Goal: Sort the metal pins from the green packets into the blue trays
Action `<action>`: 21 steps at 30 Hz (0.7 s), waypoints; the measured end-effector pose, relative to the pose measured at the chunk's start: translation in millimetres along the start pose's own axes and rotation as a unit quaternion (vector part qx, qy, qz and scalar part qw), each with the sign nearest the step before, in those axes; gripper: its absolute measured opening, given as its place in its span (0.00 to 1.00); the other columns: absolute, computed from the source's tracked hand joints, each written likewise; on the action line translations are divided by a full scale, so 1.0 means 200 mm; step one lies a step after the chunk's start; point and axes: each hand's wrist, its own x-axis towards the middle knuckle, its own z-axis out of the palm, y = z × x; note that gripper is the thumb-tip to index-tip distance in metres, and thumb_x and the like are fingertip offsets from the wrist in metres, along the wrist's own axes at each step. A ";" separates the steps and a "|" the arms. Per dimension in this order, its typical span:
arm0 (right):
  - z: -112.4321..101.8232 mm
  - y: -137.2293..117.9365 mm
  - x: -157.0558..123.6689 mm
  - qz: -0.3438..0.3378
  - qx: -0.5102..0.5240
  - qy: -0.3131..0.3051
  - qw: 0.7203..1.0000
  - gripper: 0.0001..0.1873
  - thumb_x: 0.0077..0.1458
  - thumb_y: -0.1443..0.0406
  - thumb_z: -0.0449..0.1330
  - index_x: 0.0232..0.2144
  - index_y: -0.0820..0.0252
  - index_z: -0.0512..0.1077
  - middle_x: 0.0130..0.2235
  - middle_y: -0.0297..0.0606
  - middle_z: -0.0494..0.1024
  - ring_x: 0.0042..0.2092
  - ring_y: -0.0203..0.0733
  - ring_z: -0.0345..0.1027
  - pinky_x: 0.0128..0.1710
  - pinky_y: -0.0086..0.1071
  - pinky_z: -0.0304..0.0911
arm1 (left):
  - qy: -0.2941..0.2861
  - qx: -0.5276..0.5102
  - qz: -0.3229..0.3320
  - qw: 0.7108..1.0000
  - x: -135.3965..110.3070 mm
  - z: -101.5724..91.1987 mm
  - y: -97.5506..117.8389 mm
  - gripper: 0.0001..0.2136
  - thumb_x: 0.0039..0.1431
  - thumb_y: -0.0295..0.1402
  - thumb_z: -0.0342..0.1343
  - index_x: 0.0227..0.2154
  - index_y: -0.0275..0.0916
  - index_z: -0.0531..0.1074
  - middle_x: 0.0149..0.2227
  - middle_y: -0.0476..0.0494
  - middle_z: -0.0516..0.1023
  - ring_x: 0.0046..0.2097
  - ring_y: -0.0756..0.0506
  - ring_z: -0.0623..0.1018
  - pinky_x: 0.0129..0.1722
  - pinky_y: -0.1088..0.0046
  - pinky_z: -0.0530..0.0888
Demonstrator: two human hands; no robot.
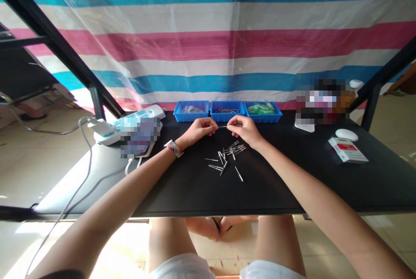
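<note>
My left hand (200,131) and my right hand (245,129) meet above the table, just in front of the blue trays. Between their pinched fingertips runs a thin silver blind rivet (222,127), its ends hidden by the fingers. A loose pile of blind rivets (232,150) lies on the black table (182,188) below my hands. One single rivet (239,174) rests apart, nearer the front edge. Behind the fingers, the middle blue tray (227,118) contains more silver rivets.
The left blue tray (190,117) has small clear bags; the right one (263,117) has green bags. A power strip (138,118) with a plugged charger and cable stands at left. On the right lie a white mouse (346,134) and a small box (347,150).
</note>
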 end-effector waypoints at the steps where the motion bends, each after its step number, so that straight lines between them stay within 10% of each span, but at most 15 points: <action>1: 0.00 0.00 0.00 0.003 0.003 -0.002 1.000 0.12 0.46 0.58 0.70 0.28 0.59 0.75 0.27 0.33 0.76 0.24 0.35 0.69 0.21 0.27 0.62 | 0.000 -0.001 0.001 1.000 0.00 0.00 0.01 0.16 0.56 0.44 0.68 0.34 0.35 0.77 0.30 0.47 0.77 0.30 0.50 0.75 0.32 0.75 0.72; 21: 0.02 -0.01 0.01 -0.011 0.032 -0.003 0.999 0.17 0.42 0.57 0.73 0.32 0.57 0.75 0.30 0.35 0.78 0.31 0.40 0.73 0.27 0.31 0.69 | 0.009 -0.022 -0.001 1.000 0.00 0.01 0.02 0.15 0.55 0.43 0.68 0.34 0.35 0.76 0.29 0.47 0.77 0.30 0.51 0.74 0.30 0.75 0.71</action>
